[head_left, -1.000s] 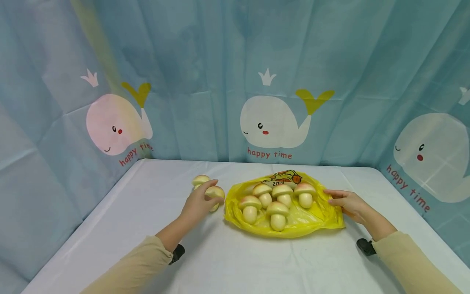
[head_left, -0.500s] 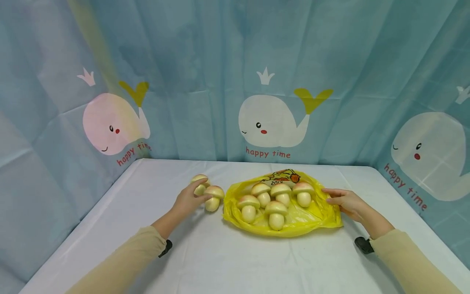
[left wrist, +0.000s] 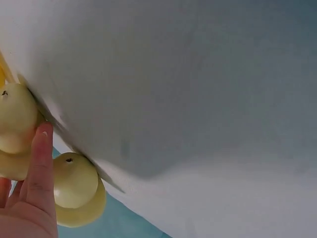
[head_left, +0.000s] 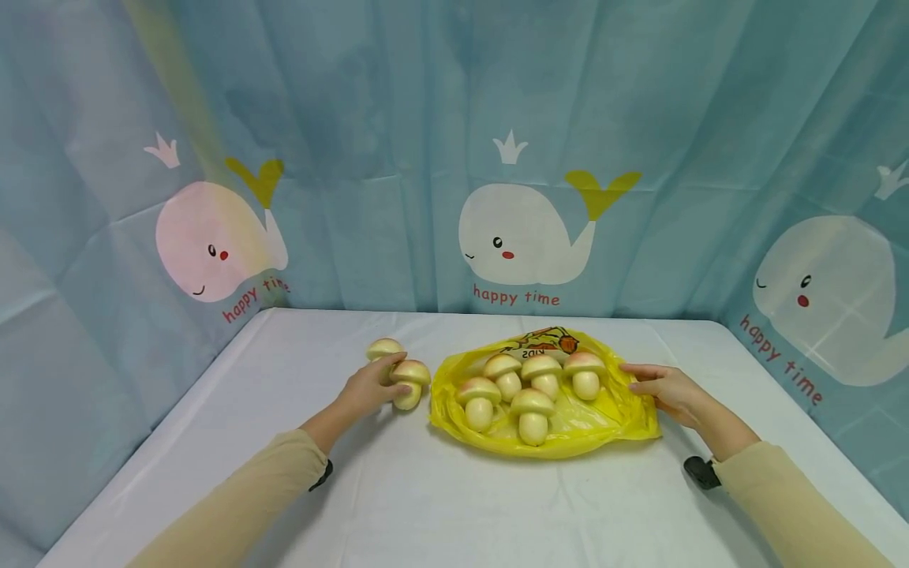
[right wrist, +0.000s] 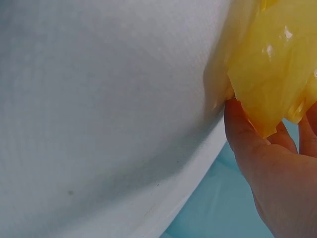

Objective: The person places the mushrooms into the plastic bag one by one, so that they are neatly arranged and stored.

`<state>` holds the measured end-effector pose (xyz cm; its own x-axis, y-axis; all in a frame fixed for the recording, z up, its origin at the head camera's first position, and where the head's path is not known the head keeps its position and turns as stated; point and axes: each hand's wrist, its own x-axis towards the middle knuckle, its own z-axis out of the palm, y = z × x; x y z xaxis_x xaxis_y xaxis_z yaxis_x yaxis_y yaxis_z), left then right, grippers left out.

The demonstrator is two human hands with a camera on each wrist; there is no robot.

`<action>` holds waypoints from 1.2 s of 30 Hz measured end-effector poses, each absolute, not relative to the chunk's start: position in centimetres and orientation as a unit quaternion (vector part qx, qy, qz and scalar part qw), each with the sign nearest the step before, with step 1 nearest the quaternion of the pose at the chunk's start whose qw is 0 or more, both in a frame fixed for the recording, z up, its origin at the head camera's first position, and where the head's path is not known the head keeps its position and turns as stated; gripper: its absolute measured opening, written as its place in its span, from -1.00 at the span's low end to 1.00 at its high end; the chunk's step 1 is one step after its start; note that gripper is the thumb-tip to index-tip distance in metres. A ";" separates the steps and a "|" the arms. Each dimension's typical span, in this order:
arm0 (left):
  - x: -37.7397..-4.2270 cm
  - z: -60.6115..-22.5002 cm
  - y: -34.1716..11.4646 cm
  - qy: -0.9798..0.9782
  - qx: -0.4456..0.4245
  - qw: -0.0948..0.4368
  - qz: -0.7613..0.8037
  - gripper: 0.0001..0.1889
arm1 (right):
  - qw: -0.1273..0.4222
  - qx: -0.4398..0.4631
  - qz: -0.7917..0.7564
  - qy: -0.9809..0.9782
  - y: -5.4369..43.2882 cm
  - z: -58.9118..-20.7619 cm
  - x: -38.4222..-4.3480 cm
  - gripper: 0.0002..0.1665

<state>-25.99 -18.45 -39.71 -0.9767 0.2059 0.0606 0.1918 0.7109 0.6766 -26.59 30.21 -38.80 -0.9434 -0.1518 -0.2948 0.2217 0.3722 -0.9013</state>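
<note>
My left hand [head_left: 368,390] holds a cream toy mushroom [head_left: 412,372] with a pinkish cap, left of the yellow plastic bag [head_left: 604,424]. Its thumb [left wrist: 41,163] lies along the mushroom in the left wrist view. A second toy mushroom [head_left: 383,348] sits just behind, partly hidden by the hand. Several more mushrooms [head_left: 533,414] lie upright on the spread bag. At the bag's right edge, my right hand [head_left: 671,394] pinches the plastic between thumb and fingers; the right wrist view shows the crumpled yellow film [right wrist: 277,64] there.
A white cloth [head_left: 497,513] covers the table. Behind and at both sides hangs a blue curtain [head_left: 398,158] printed with whales. Dark wrist cameras, such as the right one [head_left: 701,473], sit under the sleeves.
My left hand has drawn back a little to the left and lower, then closed round the front mushroom. The right hand stays at the bag's edge. The view has shifted slightly.
</note>
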 end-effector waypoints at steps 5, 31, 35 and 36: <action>-26.2 -39.7 -18.1 0.923 0.117 0.008 0.368 -0.40 | 0.166 0.022 -0.560 0.811 30.2 -38.8 -26.6 -0.32; -25.3 -39.0 -17.9 0.898 0.106 -0.009 0.427 -0.52 | 0.169 0.026 -0.556 0.813 30.0 -38.5 -26.4 -0.32; -25.0 -38.5 -17.9 0.896 0.099 -0.010 0.433 -0.52 | 0.166 0.025 -0.554 0.815 30.0 -38.5 -26.4 -0.32; -24.9 -38.3 -17.9 0.894 0.096 -0.008 0.437 -0.52 | 0.165 0.025 -0.554 0.816 29.9 -38.4 -26.4 -0.33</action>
<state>-24.93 -17.86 -38.34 -0.9813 0.1656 0.0985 0.1795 0.5996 0.7799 -26.38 29.94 -38.43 -0.9442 -0.1413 -0.2975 0.2243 0.3855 -0.8950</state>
